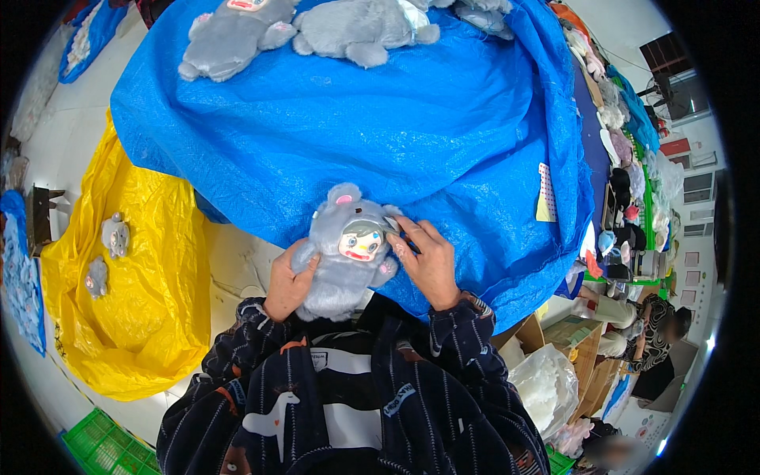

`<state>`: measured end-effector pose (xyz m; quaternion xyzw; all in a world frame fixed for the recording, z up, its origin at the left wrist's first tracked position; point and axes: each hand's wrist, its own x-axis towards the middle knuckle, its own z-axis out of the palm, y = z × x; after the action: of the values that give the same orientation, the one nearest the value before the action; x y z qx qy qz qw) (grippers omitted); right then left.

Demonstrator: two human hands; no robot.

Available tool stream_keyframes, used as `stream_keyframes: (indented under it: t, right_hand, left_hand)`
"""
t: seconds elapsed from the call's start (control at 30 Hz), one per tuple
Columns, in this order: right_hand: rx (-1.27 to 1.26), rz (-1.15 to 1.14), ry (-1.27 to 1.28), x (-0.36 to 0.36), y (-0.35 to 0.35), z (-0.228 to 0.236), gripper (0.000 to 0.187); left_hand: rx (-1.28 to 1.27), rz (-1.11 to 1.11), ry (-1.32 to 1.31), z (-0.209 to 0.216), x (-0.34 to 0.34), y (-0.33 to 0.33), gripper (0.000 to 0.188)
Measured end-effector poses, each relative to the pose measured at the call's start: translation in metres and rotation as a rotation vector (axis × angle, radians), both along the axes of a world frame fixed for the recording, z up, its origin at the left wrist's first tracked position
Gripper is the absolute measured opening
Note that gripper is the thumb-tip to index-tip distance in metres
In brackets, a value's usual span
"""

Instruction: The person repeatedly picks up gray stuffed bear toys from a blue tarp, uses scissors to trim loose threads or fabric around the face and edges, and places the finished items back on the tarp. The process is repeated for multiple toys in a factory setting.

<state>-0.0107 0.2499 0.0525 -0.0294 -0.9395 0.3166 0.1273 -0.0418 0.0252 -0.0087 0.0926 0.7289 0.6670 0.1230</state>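
I hold a grey plush doll (336,257) with round ears and a painted face just above my lap, at the near edge of a table draped in a blue tarp (380,134). My left hand (286,283) grips the doll's lower left side from behind. My right hand (426,257) sits at the doll's right, fingertips pressed against the side of its head. The doll's face points up toward me. My dark patterned sleeves fill the lower middle of the view.
More grey plush dolls (237,36) lie at the tarp's far edge. A large yellow bag (134,317) on the floor at left holds two small grey dolls (115,235). A green crate (103,443) sits lower left. Clear bags of stuffing (546,388) and another person (657,332) are at right.
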Motion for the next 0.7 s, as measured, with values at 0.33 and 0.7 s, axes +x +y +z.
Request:
stream_keyframes:
  t: [0.33, 0.7]
  right_hand:
    - [-0.033, 0.031, 0.039, -0.0035, -0.0013, -0.0003, 0.027]
    - [0.136, 0.039, 0.089, -0.0088, -0.0060, -0.0052, 0.027]
  left_hand:
    - [0.018, -0.016, -0.022, -0.0024, -0.0009, -0.0012, 0.025]
    - [-0.157, -0.146, 0.127, -0.0067, -0.0043, -0.0089, 0.028]
